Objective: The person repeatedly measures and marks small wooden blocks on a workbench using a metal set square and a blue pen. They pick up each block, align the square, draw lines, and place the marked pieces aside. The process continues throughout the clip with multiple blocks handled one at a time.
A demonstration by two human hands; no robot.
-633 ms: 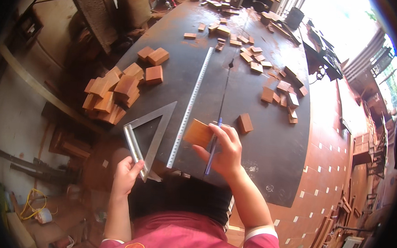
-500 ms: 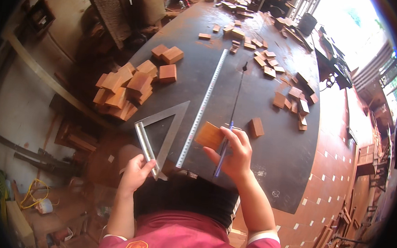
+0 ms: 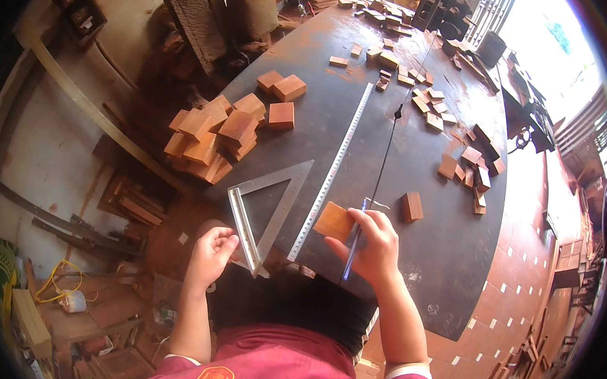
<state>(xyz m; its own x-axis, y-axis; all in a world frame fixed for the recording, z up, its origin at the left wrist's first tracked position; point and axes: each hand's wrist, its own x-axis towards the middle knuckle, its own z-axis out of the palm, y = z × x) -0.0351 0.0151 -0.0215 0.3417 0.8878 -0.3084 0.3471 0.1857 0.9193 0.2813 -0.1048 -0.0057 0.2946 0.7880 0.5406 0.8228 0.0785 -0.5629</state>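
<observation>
Apparently positioning wooden block (image 3: pixel 333 221), gripped with blue pen (image 3: pixel 348 262) in right hand (image 3: pixel 378 252), lower centre; left hand (image 3: pixel 207 257) curled beside metal set square (image 3: pixel 286 206), hold unclear; next needing steadiness

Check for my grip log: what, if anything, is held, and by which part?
Right hand: a flat orange wooden block by its right end, and a slim blue pen towards its far end. Left hand: apparently nothing, beside a grey metal triangular square.

The held block (image 3: pixel 334 221) is smooth wood with a faint sheen; the piled blocks (image 3: pixel 196 124) are matt wood. The pen (image 3: pixel 350 258) looks like glossy plastic, the square (image 3: pixel 282 214) dull metal, the ruler (image 3: pixel 332 170) smooth metal. The table (image 3: pixel 444 267) is smooth, matt nearby, glossy farther off; the shirt (image 3: pixel 279 355) is cloth.
</observation>
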